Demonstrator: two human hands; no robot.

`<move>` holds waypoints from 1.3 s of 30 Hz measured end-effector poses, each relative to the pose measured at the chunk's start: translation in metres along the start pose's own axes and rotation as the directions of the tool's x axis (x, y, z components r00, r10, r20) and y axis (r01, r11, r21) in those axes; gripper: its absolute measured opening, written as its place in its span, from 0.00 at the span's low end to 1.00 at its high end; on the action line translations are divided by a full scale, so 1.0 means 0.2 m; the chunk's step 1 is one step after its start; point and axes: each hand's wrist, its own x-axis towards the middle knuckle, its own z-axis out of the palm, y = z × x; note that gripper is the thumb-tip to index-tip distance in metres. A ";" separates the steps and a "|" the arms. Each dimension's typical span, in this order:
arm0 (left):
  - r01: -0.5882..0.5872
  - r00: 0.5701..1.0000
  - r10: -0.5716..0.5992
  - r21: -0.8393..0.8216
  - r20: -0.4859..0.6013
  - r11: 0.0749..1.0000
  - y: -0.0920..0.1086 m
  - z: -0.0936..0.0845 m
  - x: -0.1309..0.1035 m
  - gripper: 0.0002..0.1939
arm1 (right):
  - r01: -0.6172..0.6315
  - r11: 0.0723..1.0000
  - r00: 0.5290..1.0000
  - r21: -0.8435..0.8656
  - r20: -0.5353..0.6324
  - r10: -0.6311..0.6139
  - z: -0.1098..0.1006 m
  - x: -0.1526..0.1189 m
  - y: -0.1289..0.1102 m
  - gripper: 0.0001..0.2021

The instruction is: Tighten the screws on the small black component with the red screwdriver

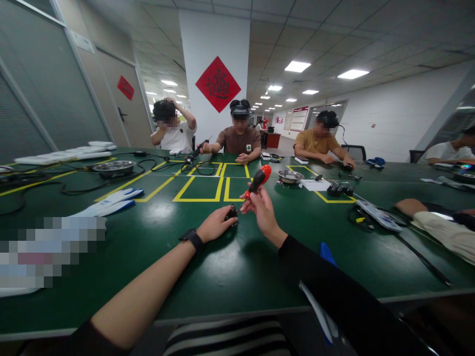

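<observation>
My right hand [262, 211] is closed around a screwdriver [259, 179] with a red and black handle. The handle tilts up to the right, and its thin shaft slants down to the left. In my left hand [215, 225] I grip a small dark part [232, 213] just above the green table, its exact kind too small to make out. The screwdriver's tip is close beside this part; whether the two touch I cannot tell. A black watch [192, 240] is on my left wrist.
White and blue gloves [107, 202] lie at left. Metal bowls [290, 176] stand farther back, by several black blocks [339, 190]. Cables cross the left side of the table [156, 277]. Co-workers sit opposite, one holding a dark tool [193, 154]. Another person's arm [443, 230] rests at right.
</observation>
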 end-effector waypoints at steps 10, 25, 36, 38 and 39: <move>-0.005 1.000 0.005 0.003 -0.018 1.000 -0.01 0.01 0.00 0.12 | 0.023 0.998 1.000 -0.061 -0.012 -0.024 0.00 0.01 0.01 0.12; -0.005 1.000 0.005 0.012 -0.011 1.000 0.01 0.00 0.00 0.12 | 0.005 1.000 1.000 0.022 -0.014 -0.005 0.00 0.00 0.00 0.13; -0.002 1.000 0.002 0.002 -0.006 1.000 0.00 0.00 0.00 0.12 | -0.003 0.998 1.000 -0.056 0.010 0.004 0.00 0.00 0.01 0.12; 0.003 1.000 -0.003 0.000 -0.003 1.000 0.00 0.00 0.00 0.12 | -0.002 0.999 1.000 -0.054 0.006 0.002 0.00 0.00 0.01 0.12; 0.007 1.000 -0.007 0.000 -0.003 1.000 0.00 0.00 0.00 0.13 | -0.001 0.999 1.000 -0.051 0.002 0.001 0.00 0.00 0.01 0.12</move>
